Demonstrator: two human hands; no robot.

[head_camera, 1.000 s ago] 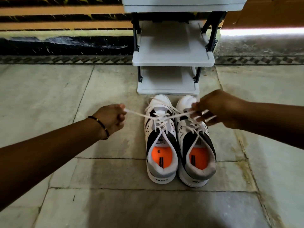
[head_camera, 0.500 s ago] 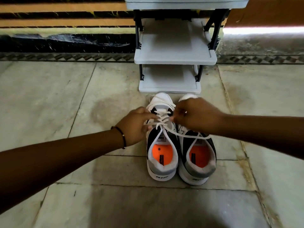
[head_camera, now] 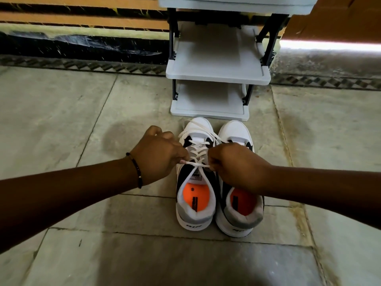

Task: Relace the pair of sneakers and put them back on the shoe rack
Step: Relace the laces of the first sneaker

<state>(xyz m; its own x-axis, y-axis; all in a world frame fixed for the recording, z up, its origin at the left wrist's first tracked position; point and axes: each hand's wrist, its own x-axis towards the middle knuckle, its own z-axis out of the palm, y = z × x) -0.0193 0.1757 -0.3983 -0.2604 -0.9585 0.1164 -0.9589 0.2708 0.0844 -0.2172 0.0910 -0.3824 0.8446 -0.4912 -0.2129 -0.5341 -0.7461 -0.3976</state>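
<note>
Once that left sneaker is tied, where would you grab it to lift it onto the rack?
Probably by the heel collar, from above. The left sneaker stands upright on the floor with its opening facing up, so fingers could hook inside over the orange insole with the thumb behind the heel. Its right side touches the right sneaker, leaving no room there. The shoe rack lies straight ahead.

Two bare forearms, no sleeves, thin black beaded bracelet (head_camera: 135,169) on left wrist
</note>
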